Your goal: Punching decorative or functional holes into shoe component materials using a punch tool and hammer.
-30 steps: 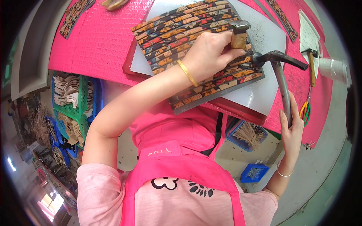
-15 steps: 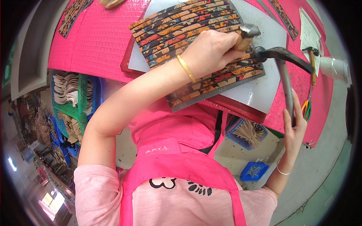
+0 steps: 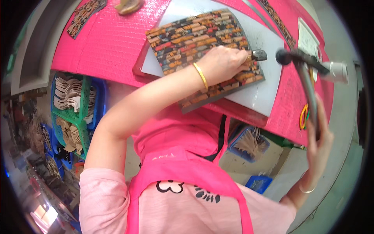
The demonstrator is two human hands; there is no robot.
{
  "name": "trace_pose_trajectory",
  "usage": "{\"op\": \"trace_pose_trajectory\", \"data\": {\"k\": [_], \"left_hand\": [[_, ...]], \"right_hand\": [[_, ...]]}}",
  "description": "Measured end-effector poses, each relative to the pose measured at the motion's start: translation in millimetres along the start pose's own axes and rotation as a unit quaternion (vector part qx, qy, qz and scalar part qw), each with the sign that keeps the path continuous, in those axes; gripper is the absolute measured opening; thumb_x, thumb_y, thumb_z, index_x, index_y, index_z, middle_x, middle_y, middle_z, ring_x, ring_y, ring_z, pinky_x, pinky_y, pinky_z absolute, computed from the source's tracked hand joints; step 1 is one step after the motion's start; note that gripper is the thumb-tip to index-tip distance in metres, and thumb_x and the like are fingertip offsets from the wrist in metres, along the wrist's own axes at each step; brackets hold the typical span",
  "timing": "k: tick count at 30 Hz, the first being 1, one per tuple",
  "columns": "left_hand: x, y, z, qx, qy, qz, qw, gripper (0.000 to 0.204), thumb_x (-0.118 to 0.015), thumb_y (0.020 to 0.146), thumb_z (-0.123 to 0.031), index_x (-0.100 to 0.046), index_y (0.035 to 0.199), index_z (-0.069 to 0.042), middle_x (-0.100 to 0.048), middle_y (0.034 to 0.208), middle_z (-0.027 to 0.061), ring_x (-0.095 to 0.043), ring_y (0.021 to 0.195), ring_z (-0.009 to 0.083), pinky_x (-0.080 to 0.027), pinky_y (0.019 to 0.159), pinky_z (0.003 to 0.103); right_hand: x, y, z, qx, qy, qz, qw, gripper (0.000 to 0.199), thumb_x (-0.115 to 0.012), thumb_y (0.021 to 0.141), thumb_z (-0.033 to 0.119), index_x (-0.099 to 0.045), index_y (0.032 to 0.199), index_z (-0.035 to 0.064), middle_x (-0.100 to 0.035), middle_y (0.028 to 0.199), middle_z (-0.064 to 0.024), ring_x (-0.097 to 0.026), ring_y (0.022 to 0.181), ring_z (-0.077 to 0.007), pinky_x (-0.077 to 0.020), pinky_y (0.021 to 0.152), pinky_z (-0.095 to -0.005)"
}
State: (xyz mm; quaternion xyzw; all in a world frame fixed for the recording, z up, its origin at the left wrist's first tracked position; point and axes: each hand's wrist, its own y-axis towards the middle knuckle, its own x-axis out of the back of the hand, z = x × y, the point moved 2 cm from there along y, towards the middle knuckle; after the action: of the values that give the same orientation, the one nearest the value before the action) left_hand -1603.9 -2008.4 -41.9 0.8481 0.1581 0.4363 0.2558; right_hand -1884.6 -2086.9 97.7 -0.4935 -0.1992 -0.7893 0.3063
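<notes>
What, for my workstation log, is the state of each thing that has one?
Left hand: closed
Metal-headed tool: held
Right hand: closed
Hammer: held, apart from tool
Patterned piece: lying on white board
White board: partly covered
Green basket: holding pale curved pieces
Blue basket: holding pale strips

Two hands (image 3: 223, 65), one hammer (image 3: 305, 80), one metal-capped tool (image 3: 260, 55).
Also two bangles (image 3: 200, 75), one apron (image 3: 179, 169), one large floral panel (image 3: 194, 43), its blurred strips uncountable, one white board (image 3: 255, 96), one pair of scissors (image 3: 300, 119), two green baskets (image 3: 72, 113) and, beneath the counter (image 3: 105, 50) at right, two blue baskets (image 3: 268, 146).
</notes>
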Motion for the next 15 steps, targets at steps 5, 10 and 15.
{"op": "trace_pose_trajectory", "data": {"k": [5, 10, 15], "left_hand": [[2, 0, 1, 0.013, 0.018, 0.015, 1.000, 0.021, -0.062, 0.076, -0.021, -0.047, 0.072, -0.006, -0.054, 0.062, 0.0096, -0.057, 0.060, 0.0272, -0.046, 0.052, 0.035], [21, 0, 15, 0.220, -0.289, -0.151, 0.919, 0.026, -0.062, 0.078, -0.023, -0.058, 0.075, 0.002, -0.060, 0.063, 0.0130, -0.059, 0.053, 0.0226, -0.046, 0.050, 0.030], [20, -4, 2, 0.159, -0.187, -0.069, 0.967, 0.022, -0.067, 0.073, -0.019, -0.056, 0.073, 0.000, -0.057, 0.060, 0.0148, -0.058, 0.053, 0.0273, -0.045, 0.049, 0.033]], "right_hand": [[-63, 15, 26, -0.012, 0.026, 0.041, 0.999, 0.047, -0.050, 0.079, 0.001, -0.045, 0.125, 0.0107, -0.054, 0.080, -0.0200, -0.045, 0.057, -0.0122, -0.0392, 0.057, -0.0219], [-86, 19, 13, -0.042, 0.015, 0.045, 0.998, 0.047, -0.051, 0.082, 0.006, -0.041, 0.127, 0.0144, -0.045, 0.062, -0.0173, -0.038, 0.046, -0.0174, -0.0358, 0.048, -0.0254], [-85, 19, 2, -0.017, 0.027, 0.029, 0.999, 0.043, -0.051, 0.084, 0.012, -0.043, 0.126, 0.0136, -0.046, 0.063, -0.0166, -0.037, 0.048, -0.0176, -0.0353, 0.049, -0.0253]]}}
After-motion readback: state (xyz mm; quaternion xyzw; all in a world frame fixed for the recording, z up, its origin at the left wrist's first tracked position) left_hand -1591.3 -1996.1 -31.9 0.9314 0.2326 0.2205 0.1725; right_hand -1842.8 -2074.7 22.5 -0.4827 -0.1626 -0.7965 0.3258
